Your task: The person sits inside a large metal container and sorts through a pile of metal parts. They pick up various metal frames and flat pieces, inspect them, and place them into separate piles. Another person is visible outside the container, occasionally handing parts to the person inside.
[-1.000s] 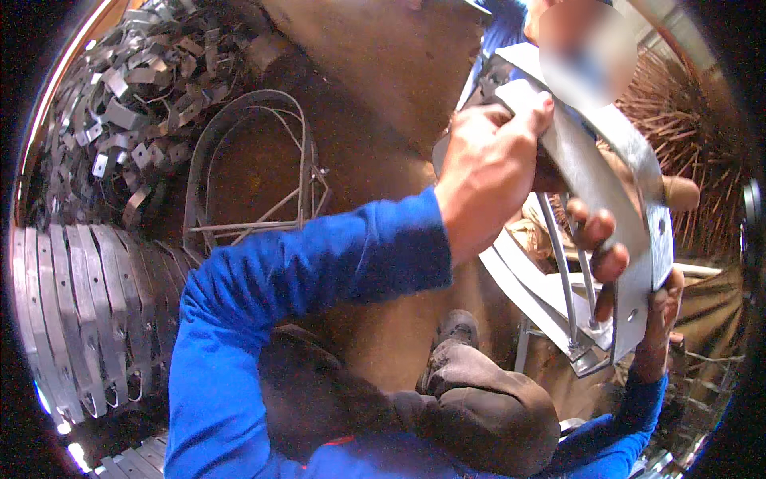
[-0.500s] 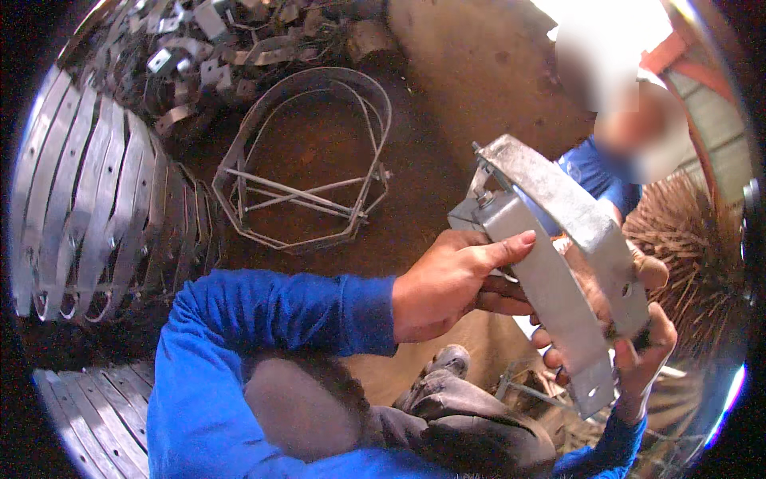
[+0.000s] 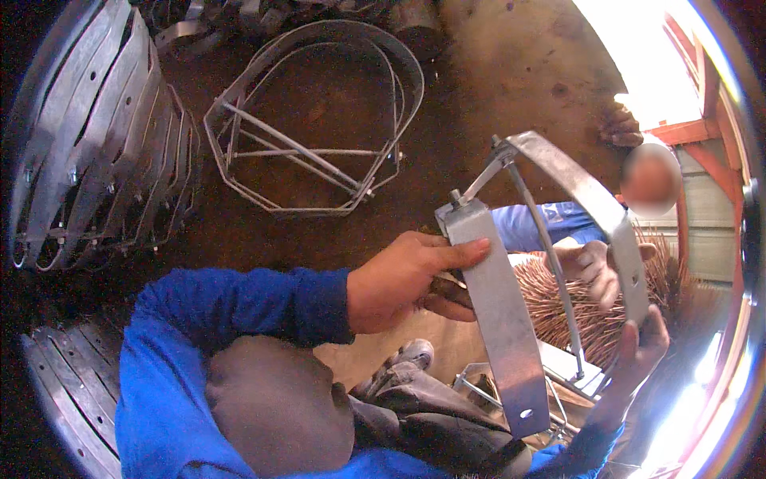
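Both my hands hold a grey metal strap bracket [image 3: 499, 319]. It has a wide flat bar on the left and a bent strap on the right, joined at the top by bolts. A threaded rod [image 3: 550, 259] runs between these sides. My left hand [image 3: 407, 275] grips the flat bar near its top, thumb lying across the front face. At the lower end of the bent strap, my right hand [image 3: 638, 351] is closed around the metal, with part of the fingers hidden. Behind the bracket, a co-worker's hand [image 3: 586, 267] with a blue sleeve shows close to the strap.
Stacked metal straps [image 3: 88, 136] stand at the left, with more flat bars [image 3: 72, 391] below. A bolted metal hoop frame [image 3: 275, 211] lies on the brown ground ahead. A bundle of thin brown rods [image 3: 590, 319] and another metal frame [image 3: 471, 383] lie at the right.
The bracket has turned and its two sides now appear wider apart, showing the threaded rod. My left hand has shifted slightly left with it. The view has swung, moving the background.
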{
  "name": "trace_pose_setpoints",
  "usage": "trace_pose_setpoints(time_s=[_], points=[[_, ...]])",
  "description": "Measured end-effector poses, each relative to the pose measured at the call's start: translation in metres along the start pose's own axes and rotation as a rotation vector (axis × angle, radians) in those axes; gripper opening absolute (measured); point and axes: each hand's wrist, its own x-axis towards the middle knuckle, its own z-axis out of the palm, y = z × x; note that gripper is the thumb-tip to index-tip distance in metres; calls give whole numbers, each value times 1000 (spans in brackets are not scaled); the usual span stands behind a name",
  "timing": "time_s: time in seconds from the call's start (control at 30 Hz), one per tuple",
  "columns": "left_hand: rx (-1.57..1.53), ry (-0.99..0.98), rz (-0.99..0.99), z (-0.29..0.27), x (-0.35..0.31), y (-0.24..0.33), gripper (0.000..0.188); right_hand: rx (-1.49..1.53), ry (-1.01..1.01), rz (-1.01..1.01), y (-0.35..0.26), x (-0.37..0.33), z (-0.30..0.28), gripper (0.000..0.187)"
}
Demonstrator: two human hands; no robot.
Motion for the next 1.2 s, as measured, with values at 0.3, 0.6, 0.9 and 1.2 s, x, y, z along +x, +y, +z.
trace_pose_setpoints(time_s=[0.3, 0.6, 0.9, 1.2], points=[[-77, 21, -3, -38, -5, -1, 46, -144, -166, 193, 20, 113, 9, 44], [-2, 88, -128, -41, -20, 2, 39, -204, -265, 49, 11, 195, 66, 40], [-1, 33, -219, -53, -13, -3, 33, -355, -260, -7, 3, 277, 89, 37], [-31, 22, -171, -61, -16, 9, 38, -338, -266, -73, 5, 317, 129, 35]])
